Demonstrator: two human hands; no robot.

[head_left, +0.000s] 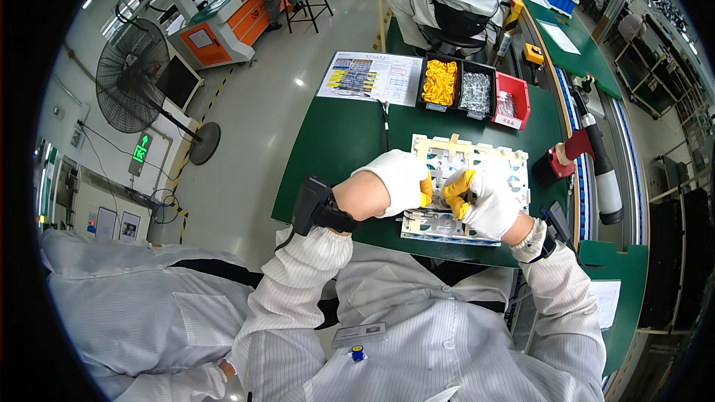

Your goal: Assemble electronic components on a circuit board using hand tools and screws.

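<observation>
A cream plastic frame (514, 166) with round cut-outs and metal pieces lies on the green bench in front of me. Both my hands wear white gloves with yellow fingertips. My left hand (402, 181) is over the frame's left side, its fingers curled inward and partly turned away. Over the frame's middle, close beside it, my right hand (488, 201) has thumb and fingers bent together in a pinch. Whatever lies between the fingertips of either hand is too small or hidden to make out. The gloves cover part of the frame.
Behind the frame stand a black bin of yellow parts (439, 83), a black bin of silver hardware (475, 91) and a red bin (521, 100). A printed sheet (395, 74) lies left of them. A white-and-black power screwdriver (602, 171) hangs right. Another person (149, 305) is close left.
</observation>
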